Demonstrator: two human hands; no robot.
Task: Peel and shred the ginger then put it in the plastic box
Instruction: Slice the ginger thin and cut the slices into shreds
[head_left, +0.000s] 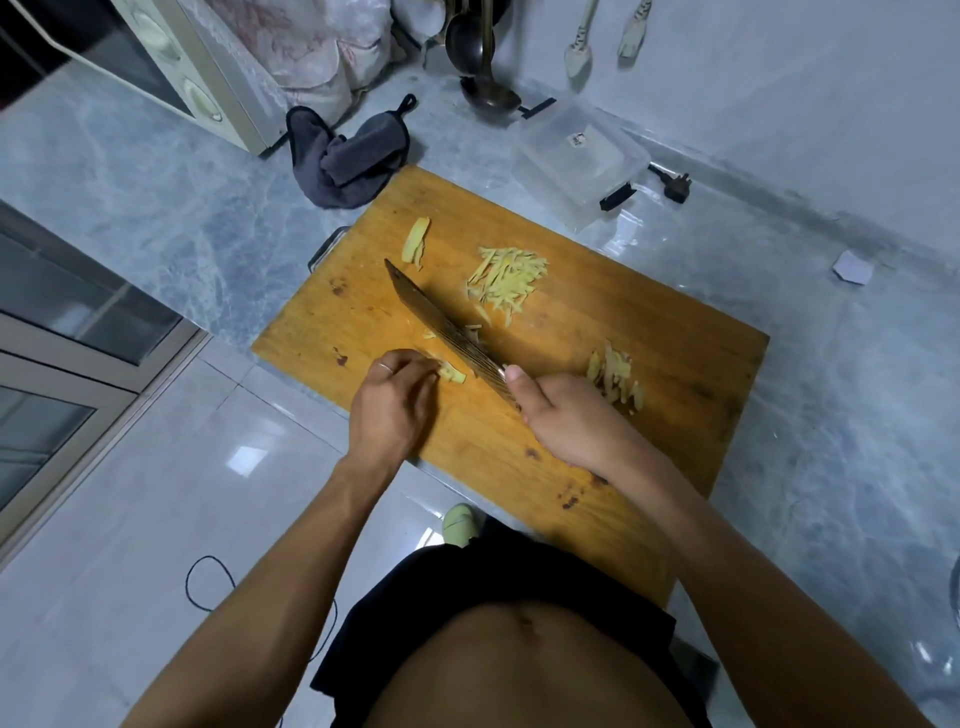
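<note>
On the wooden cutting board (649, 353) my left hand (389, 400) holds down a small stack of ginger slices (452, 374) with curled fingers. My right hand (566, 421) grips the cleaver (441, 327), its blade set on the board just right of those slices. A heap of ginger shreds (504, 283) lies beyond the blade. Sliced ginger (415, 241) rests at the board's far left. Ginger peelings (615, 382) lie just past my right hand. The clear plastic box (576, 161) stands open past the board's far corner.
A grey cloth (345, 156) lies by the board's far left corner. An oven (171, 67) stands at the back left, ladles (485, 78) hang at the back wall. A black plug (675, 184) lies right of the box. The counter edge runs under my left arm.
</note>
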